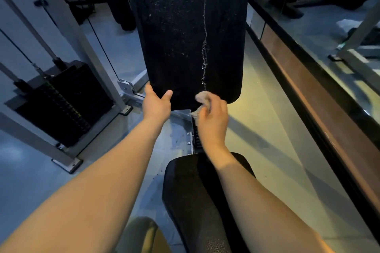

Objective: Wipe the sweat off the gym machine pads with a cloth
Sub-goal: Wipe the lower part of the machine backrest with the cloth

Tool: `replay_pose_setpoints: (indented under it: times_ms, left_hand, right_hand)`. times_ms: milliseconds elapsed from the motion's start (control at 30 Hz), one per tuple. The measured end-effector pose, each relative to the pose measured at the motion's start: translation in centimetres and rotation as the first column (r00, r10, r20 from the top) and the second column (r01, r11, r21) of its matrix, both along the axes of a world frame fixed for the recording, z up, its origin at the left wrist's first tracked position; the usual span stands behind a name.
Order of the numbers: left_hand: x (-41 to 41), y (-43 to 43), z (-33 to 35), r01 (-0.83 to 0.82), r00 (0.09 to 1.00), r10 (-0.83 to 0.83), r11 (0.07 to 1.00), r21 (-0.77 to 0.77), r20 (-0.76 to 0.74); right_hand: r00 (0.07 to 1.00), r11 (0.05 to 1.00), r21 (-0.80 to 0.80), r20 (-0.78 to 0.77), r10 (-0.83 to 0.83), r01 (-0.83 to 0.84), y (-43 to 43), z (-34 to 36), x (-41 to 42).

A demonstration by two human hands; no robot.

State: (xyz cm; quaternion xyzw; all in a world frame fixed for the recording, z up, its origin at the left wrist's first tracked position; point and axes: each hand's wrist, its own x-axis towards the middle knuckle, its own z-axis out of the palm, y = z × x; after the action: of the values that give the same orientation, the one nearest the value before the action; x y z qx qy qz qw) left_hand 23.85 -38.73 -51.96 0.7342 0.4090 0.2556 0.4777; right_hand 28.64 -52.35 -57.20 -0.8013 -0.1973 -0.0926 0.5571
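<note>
We find no text we can read; the yellow-green marks down the weight stack are too small.

You get one wide-angle view, worn on your head, facing forward and steeply down along both forearms. Your left hand and your right hand, gripping the cloth, sit close near mid-frame. The back pad rises just beyond them, and the seat pad lies below your right wrist.

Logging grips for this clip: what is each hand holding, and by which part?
The right hand grips a bunched cloth round its middle. The left hand is open at the lower edge of the back pad, holding nothing.
</note>
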Motion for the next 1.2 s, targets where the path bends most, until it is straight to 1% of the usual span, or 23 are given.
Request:
replay_pose_setpoints:
  times_ms: [67,133,200,300,333,367,400,467,500,533,633,700,733,800,867,900,967,1000,1033,1067,1100,1167,1200]
  left_hand:
    - [-0.3,0.3,0.1,0.020,1.000,-0.021,1.000,-0.011,-0.011]
    - [-0.4,0.6,0.1,0.034,0.999,-0.035,0.999,-0.032,-0.019]
    - [-0.5,0.7,0.2,0.038,0.999,-0.039,0.998,-0.045,-0.028]
    - [-0.4,0.6,0.1,0.024,0.999,-0.025,0.999,-0.039,-0.036]
    - [-0.3,0.6,0.1,0.021,0.999,-0.022,0.999,-0.032,-0.040]
    - [-0.3,0.6,0.1,0.019,0.999,-0.020,1.000,-0.024,-0.042]
    - [-0.3,0.6,0.1,0.016,0.999,-0.017,1.000,-0.016,-0.042]
    - [-0.3,0.6,0.2,0.016,0.999,-0.016,1.000,0.000,-0.048]
    - [-0.3,0.5,0.2,0.016,0.998,-0.016,1.000,0.003,-0.053]
    - [-0.3,0.4,0.3,0.017,0.998,-0.017,1.000,0.004,-0.056]
    - [-0.3,0.3,0.2,0.019,0.998,-0.018,1.000,0.011,-0.057]
    - [-0.4,0.4,0.2,0.020,0.998,-0.018,1.000,0.023,-0.059]
    - [-0.4,0.4,0.2,0.022,0.998,-0.020,0.999,0.031,-0.062]
    - [-0.5,0.6,0.2,0.031,0.997,-0.027,0.998,0.047,-0.071]
    - [-0.6,0.7,0.3,0.048,0.996,-0.044,0.998,0.044,-0.080]
    - [-0.6,0.8,0.4,0.055,0.995,-0.051,0.998,0.039,-0.082]
    - [-0.6,0.8,0.4,0.059,0.995,-0.056,0.997,0.040,-0.087]
    - [-0.7,0.8,0.4,0.058,0.995,-0.054,0.997,0.043,-0.089]
    - [-0.7,0.7,0.4,0.058,0.994,-0.054,0.997,0.046,-0.090]
    - [-0.7,0.7,0.5,0.059,0.994,-0.054,0.997,0.051,-0.091]
    - [-0.7,0.8,0.5,0.060,0.994,-0.055,0.997,0.056,-0.091]
    - [-0.7,0.9,0.5,0.063,0.994,-0.057,0.996,0.063,-0.091]
    - [-0.8,0.9,0.6,0.067,0.994,-0.062,0.996,0.063,-0.089]
  right_hand:
    - [0.987,0.987,-0.105,0.095,0.129,-0.119,1.4,-0.4,-1.2]
    - [0.979,0.974,-0.162,0.100,0.175,-0.158,1.3,-0.3,-0.5]
    - [0.992,0.990,-0.114,0.089,0.091,-0.081,0.0,0.1,1.3]
    - [0.990,0.991,-0.008,0.042,-0.133,0.134,-1.0,0.6,2.6]
    - [0.990,0.991,-0.006,0.034,-0.135,0.135,-0.5,0.9,2.1]
    - [0.995,0.996,-0.032,0.054,-0.084,0.086,0.3,0.9,1.3]
    - [0.996,0.997,-0.082,0.086,0.012,-0.005,1.1,0.7,0.5]
    - [0.962,0.958,-0.224,0.166,0.218,-0.179,1.3,0.0,0.1]
    - [0.947,0.944,-0.266,0.198,0.253,-0.196,0.9,0.0,0.9]
    - [0.950,0.948,-0.268,0.213,0.230,-0.170,0.2,0.0,2.0]
    - [0.987,0.988,-0.151,0.160,-0.006,0.030,-1.5,0.7,3.6]
    - [0.991,0.990,-0.122,0.125,-0.055,0.070,-0.1,1.1,2.3]
    - [0.990,0.987,-0.158,0.144,-0.009,0.032,0.8,1.1,1.4]
    - [0.959,0.957,-0.275,0.235,0.159,-0.091,1.5,0.9,0.7]
    - [0.926,0.946,-0.298,0.305,0.222,-0.128,0.4,1.3,2.2]
    - [0.936,0.962,-0.252,0.302,0.178,-0.102,-0.5,1.8,3.2]
    - [0.972,0.991,-0.122,0.233,-0.028,0.058,-2.0,2.7,4.8]
    - [0.976,0.987,-0.093,0.190,-0.109,0.128,-1.9,2.9,4.9]
    - [0.977,0.985,-0.096,0.176,-0.122,0.140,-1.2,2.9,4.4]
    - [0.977,0.989,-0.120,0.205,-0.060,0.086,-0.3,2.9,3.6]
    - [0.965,0.980,-0.199,0.255,0.065,-0.013,0.7,2.4,2.7]
    - [0.895,0.905,-0.387,0.319,0.312,-0.177,1.4,1.5,1.8]
    - [0.881,0.898,-0.401,0.338,0.331,-0.184,1.0,1.5,2.2]
